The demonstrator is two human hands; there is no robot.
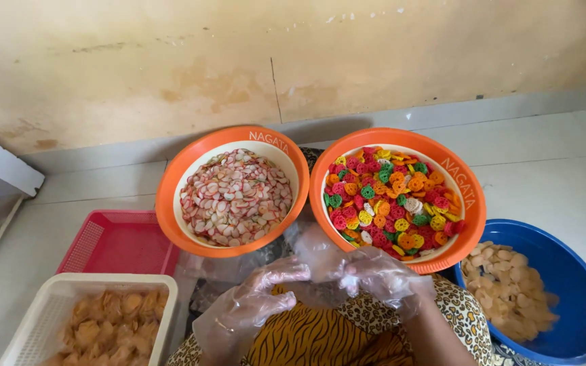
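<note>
Both my hands wear loose clear plastic gloves and meet over my lap, just in front of two orange bowls. My left hand (260,298) has its fingers stretched to the right, their tips touching crumpled clear plastic (310,245). My right hand (374,271) is curled around that plastic, which sticks up towards the gap between the bowls. The left orange bowl (171,177) holds pink-and-white flat crackers. The right orange bowl (473,203) holds small red, orange, yellow, green and white ring-shaped crackers. Whether the plastic is a bag or part of a glove is unclear.
A blue bowl (581,285) of pale cracker chips sits at the right. A white basket (49,298) of brownish crackers is at lower left, with a pink basket (120,240) behind it. A stained wall (293,61) rises behind the tiled floor. My lap shows patterned cloth (320,339).
</note>
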